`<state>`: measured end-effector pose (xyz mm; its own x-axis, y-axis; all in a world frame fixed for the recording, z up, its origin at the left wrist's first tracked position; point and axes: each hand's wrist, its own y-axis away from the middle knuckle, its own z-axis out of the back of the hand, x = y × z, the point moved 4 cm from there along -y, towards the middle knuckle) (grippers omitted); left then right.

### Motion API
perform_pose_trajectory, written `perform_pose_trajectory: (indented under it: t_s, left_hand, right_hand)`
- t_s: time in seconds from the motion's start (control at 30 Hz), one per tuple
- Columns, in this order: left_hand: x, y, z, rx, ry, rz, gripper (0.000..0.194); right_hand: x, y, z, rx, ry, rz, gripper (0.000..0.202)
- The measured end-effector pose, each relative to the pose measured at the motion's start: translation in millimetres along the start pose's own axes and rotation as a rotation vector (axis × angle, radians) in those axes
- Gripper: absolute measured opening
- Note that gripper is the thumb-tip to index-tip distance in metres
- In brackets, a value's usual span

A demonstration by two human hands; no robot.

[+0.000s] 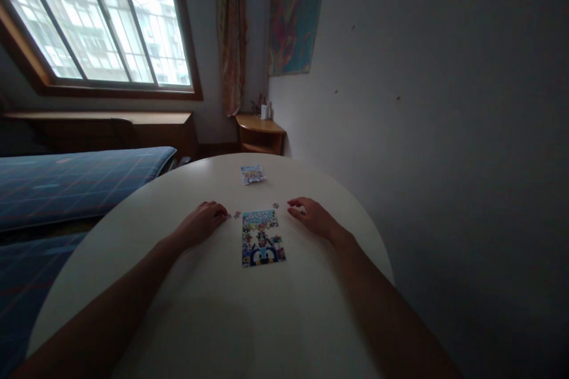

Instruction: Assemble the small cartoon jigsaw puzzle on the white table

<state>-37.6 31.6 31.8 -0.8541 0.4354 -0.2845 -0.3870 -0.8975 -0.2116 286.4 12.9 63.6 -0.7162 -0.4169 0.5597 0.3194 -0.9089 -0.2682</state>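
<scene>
A jigsaw puzzle (264,256) with a blue cartoon dog lies on the white round table (213,308), with gaps in its middle and right side. Left of it, my left hand (202,225) rests with curled fingers, their tips on a small puzzle piece (229,216). Another loose piece (237,214) lies between that hand and the puzzle. To the right, my right hand (315,218) is open, thumb and forefinger apart; something small and dark shows beneath its fingers. One more loose piece (275,205) sits just above the puzzle's top right corner.
Farther back on the table lies a picture sheet or packet (252,174). A bed with a blue plaid mattress (80,183) stands at the left. The wall (444,189) runs close along the right side. A corner shelf (260,124) and a desk (155,118) are behind.
</scene>
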Motion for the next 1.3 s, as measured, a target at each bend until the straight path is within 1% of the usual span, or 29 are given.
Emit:
perform_pose_trajectory:
  t_s: [0.1, 0.23, 0.37, 0.43, 0.5, 0.6, 0.7, 0.77, 0.83, 0.97, 1.07, 1.13, 1.2, 1.3]
  left_hand:
    - [0.2, 0.0, -0.1, -0.009, 0.005, 0.005, 0.028]
    - [-5.2, 3.4, 3.8, -0.029, 0.050, 0.008, 0.025]
    - [-13.8, 5.9, 9.9, -0.054, 0.084, 0.014, 0.023]
    - [-22.1, 5.6, 12.4, -0.070, 0.151, 0.008, 0.023]
    - [-34.3, 4.9, 13.3, -0.074, 0.276, 0.004, 0.024]
    - [-54.9, 4.9, 10.8, -0.069, 0.483, 0.060, 0.025]
    - [-72.3, 6.8, 6.0, -0.075, 0.598, 0.091, 0.023]
    - [-79.0, 8.3, 2.1, -0.074, 0.641, 0.096, 0.023]
    - [-82.9, 9.2, -1.7, -0.067, 0.693, 0.092, 0.024]
    - [-88.5, 9.4, -5.6, -0.077, 0.749, 0.097, 0.023]
    - [-92.8, 9.6, -5.8, -0.086, 0.730, 0.100, 0.022]
    - [-94.7, 11.0, -5.1, -0.092, 0.695, 0.075, 0.022]
    - [-96.2, 13.9, -3.3, -0.116, 0.590, -0.008, 0.024]
    - [-101.2, 20.1, -3.4, -0.110, 0.375, -0.248, 0.027]
  right_hand:
    - [1.3, -0.4, -1.3, 0.021, 0.001, 0.000, 0.036]
    - [4.2, -1.3, -6.4, 0.053, 0.002, 0.004, 0.034]
    - [11.8, -1.6, -14.7, 0.100, 0.023, 0.056, 0.034]
    - [18.4, -1.1, -18.5, 0.108, 0.029, 0.097, 0.032]
    - [27.4, 0.2, -21.2, 0.096, 0.013, 0.137, 0.030]
    - [45.3, 3.2, -24.1, 0.059, -0.048, 0.208, 0.027]
    - [64.0, 6.6, -27.6, 0.054, -0.131, 0.305, 0.031]
    - [72.3, 8.0, -30.1, 0.064, -0.172, 0.351, 0.033]
    - [75.5, 8.4, -32.1, 0.064, -0.200, 0.368, 0.028]
    - [68.4, 6.9, -35.0, 0.066, -0.273, 0.309, 0.018]
    - [59.1, 4.8, -35.4, 0.078, -0.325, 0.254, 0.015]
    - [51.9, 2.8, -33.7, 0.075, -0.327, 0.212, 0.014]
    - [43.5, 0.6, -31.2, 0.073, -0.310, 0.162, 0.014]
    - [29.6, -1.8, -28.1, 0.078, -0.267, 0.091, 0.015]
